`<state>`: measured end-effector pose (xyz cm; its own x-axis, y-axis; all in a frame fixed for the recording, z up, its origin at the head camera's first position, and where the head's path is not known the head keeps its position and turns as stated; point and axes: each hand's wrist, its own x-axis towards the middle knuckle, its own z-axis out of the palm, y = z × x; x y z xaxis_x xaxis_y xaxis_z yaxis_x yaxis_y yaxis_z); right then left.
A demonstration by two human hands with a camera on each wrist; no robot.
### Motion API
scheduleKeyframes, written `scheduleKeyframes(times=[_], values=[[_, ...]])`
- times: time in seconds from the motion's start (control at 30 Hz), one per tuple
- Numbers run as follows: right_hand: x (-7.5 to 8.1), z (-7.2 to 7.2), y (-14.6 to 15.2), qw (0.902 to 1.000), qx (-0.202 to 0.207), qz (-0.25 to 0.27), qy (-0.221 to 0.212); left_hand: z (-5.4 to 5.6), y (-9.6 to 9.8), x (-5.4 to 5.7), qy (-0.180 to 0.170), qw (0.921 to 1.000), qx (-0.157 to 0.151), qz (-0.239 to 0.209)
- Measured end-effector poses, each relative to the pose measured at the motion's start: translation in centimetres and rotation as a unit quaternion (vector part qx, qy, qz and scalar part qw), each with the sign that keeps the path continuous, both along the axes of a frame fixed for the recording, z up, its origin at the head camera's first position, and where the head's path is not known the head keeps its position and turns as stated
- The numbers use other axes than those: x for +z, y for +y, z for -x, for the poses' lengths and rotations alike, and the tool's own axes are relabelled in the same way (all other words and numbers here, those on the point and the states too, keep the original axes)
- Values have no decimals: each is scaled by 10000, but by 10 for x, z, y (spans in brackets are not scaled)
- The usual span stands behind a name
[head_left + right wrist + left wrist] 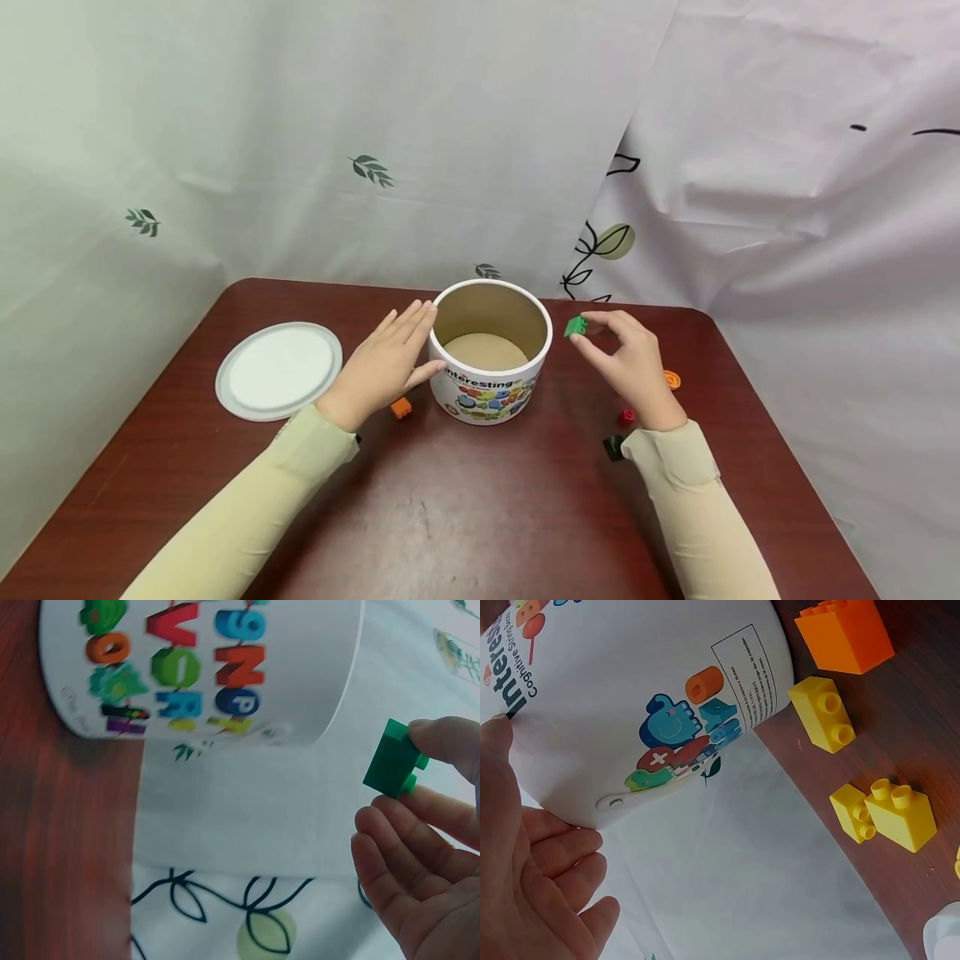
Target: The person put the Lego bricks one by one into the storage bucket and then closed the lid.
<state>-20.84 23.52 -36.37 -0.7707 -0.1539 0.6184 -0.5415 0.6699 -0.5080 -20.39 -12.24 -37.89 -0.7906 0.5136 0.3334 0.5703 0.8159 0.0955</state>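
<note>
A round white bucket (pixel 487 393) with "Interesting" and colourful pictures on its side stands uncovered on the table; the part of its floor that shows is bare. My left hand (pixel 385 360) lies along its left side with fingers straight and thumb by the front of the rim. In the left wrist view, the fingers of the left hand (pixel 547 862) rest against the printed wall. To the right of the bucket, above the table, my right hand (pixel 633 362) pinches a green toy building block (pixel 576 326) between thumb and fingertips. Two studs of the green block (pixel 391 759) point toward the palm.
A round white lid (pixel 279 371) lies at the left. An orange block (pixel 401 407) sits near the bucket, with yellow blocks (pixel 904 817) by it. Near the right forearm are a red block (pixel 627 417), a dark piece (pixel 613 447) and an orange ring-like piece (pixel 672 380).
</note>
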Motion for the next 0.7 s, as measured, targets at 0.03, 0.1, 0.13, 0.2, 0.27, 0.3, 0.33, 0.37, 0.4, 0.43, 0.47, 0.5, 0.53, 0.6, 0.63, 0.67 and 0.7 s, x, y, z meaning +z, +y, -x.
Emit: scheduleKeyframes(times=[0.03,0.1,0.13,0.2,0.27,0.3,0.33,0.37,0.4,0.43,0.47,0.5,0.53,0.6,0.63,0.67,0.7], values=[[2,1,-3,10000,50,24,15,0,0,0,-13,10000,-2,-5],[6,3,-9,9998,152,59,95,1,-1,0,-52,10000,-4,-6],[8,4,-12,9997,203,73,122,1,-1,0,-66,10000,-5,-1],[11,6,-18,9993,322,103,145,1,-1,1,-83,10000,-15,6],[14,8,-25,9989,433,134,120,2,-1,1,-74,10000,-37,-5],[16,9,-28,9986,494,143,90,2,-1,1,-68,10000,-45,-5],[17,11,-31,9984,545,138,52,2,-1,1,-60,10000,-52,-8],[18,12,-35,9981,595,133,5,3,-1,1,-56,10000,-58,-16],[19,14,-38,9978,646,137,-38,3,-1,0,-62,10000,-60,-22],[20,16,-41,9974,694,145,-93,3,-1,0,-56,10000,-59,-22],[21,18,-44,9970,739,150,-142,3,-1,0,-50,10000,-63,-25],[21,20,-47,9967,780,157,-177,3,-1,-1,-52,10000,-67,-32],[22,22,-49,9964,807,149,-195,3,-1,-1,-50,10000,-72,-42],[23,27,-55,9961,848,137,-221,3,-1,-2,-31,9999,-90,-58],[23,29,-58,9958,875,113,-230,3,-1,-2,-15,9999,-97,-71],[23,31,-62,9956,905,83,-249,3,-2,-2,2,9999,-102,-87],[23,33,-65,9951,945,52,-282,3,-2,-3,14,9999,-98,-102]])
